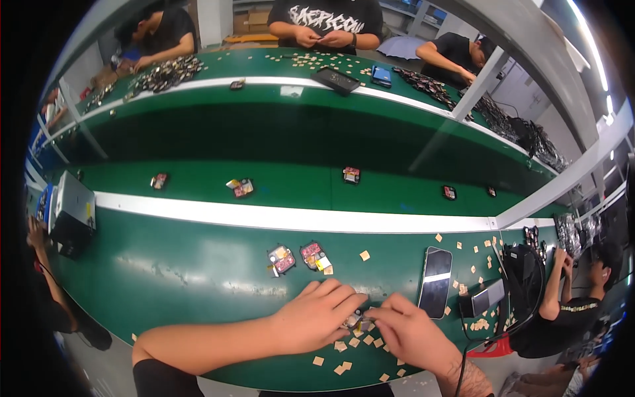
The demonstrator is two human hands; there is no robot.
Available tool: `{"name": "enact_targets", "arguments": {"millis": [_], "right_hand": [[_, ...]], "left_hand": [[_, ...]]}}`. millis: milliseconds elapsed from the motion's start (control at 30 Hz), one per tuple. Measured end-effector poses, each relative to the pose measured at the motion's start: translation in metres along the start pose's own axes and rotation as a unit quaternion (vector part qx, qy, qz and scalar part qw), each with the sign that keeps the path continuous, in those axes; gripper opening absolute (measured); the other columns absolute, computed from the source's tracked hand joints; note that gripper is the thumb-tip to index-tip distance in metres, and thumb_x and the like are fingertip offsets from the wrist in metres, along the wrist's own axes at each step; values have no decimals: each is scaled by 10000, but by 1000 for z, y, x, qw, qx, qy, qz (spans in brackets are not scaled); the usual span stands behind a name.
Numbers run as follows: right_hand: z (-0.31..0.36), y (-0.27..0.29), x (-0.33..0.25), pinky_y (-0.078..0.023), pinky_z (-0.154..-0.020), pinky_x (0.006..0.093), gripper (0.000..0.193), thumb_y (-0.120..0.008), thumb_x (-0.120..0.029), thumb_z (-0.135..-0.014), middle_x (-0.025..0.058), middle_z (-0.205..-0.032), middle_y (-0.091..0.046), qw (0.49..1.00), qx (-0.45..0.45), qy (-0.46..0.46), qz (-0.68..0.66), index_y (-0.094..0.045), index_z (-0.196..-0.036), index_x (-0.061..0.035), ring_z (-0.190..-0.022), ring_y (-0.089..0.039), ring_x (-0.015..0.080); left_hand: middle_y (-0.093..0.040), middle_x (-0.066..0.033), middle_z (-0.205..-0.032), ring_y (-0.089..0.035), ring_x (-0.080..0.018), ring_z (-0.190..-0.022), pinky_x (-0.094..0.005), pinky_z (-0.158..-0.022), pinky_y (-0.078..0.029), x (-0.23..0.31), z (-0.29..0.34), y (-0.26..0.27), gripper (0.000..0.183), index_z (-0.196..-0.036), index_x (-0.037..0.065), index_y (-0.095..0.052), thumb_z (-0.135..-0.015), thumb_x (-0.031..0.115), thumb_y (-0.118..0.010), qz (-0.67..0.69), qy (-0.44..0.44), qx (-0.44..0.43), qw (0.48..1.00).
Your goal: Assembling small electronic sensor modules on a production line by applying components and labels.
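Observation:
Near the front edge of the green table, my left hand (312,315) is closed around a small electronic module (358,323), its fingers covering most of it. My right hand (405,325) meets it from the other side, thumb and forefinger pinched at the module's edge; whatever lies between those fingertips is hidden. A bit of yellow shows on the module. Just beyond my left hand lie two similar modules, a left one (282,260) and a right one (313,256), with red boards, dark rims and yellow tabs. Small tan squares (340,346) are scattered below my hands.
A smartphone (435,283) lies right of my hands, beside a dark box-shaped device (482,299) with a cable. Beyond a white rail (291,216), several modules sit on a green strip (390,192). Co-workers sit opposite and at both sides. A boxy machine (71,212) stands left.

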State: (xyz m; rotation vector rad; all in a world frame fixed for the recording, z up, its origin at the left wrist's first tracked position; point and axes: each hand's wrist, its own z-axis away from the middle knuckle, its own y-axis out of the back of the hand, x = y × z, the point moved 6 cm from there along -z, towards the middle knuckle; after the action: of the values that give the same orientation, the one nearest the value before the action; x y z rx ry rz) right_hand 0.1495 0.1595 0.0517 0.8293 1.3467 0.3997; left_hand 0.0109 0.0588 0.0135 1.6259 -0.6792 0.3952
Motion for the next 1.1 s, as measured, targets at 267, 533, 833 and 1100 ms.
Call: {"name": "enact_targets", "arguments": {"millis": [267, 533, 833, 1100], "right_hand": [[-4, -28, -17, -610, -725, 412, 271, -697, 9, -855, 140, -1015, -591, 976, -93, -6, 195, -639, -1120, 10, -881, -709, 328], [11, -38, 7, -620, -719, 398, 227, -718, 1, -924, 151, -1052, -607, 996, 39, -16, 82, -661, -1144, 2, -853, -722, 313], [1, -21, 21, -601, -646, 386, 291, -773, -122, -967, 120, -1104, -630, 992, 124, -22, 29, -683, -1230, -36, -783, -719, 274], [4, -27, 33, -580, -662, 371, 174, -762, -109, -983, 89, -985, -695, 996, 42, -37, -71, -697, -1134, -52, -782, -722, 280]], "left_hand": [[-589, -120, -1217, -576, -340, -1164, -458, -1012, -495, -7, 4, -9, 669, -1411, 34, -551, -839, 185, -864, 44, 4, 10, 999], [-584, -125, -1192, -580, -345, -1132, -440, -998, -506, -6, 4, -11, 626, -1389, 42, -555, -857, 181, -855, 46, 6, 9, 999], [-586, -144, -1193, -583, -343, -1130, -444, -986, -517, -2, 3, -1, 626, -1398, 6, -545, -860, 152, -828, 44, 21, 17, 999], [-632, -90, -1192, -586, -319, -1130, -427, -981, -536, -6, 16, -8, 385, -1240, 97, -685, -886, 151, -828, 39, -18, 3, 999]]}}
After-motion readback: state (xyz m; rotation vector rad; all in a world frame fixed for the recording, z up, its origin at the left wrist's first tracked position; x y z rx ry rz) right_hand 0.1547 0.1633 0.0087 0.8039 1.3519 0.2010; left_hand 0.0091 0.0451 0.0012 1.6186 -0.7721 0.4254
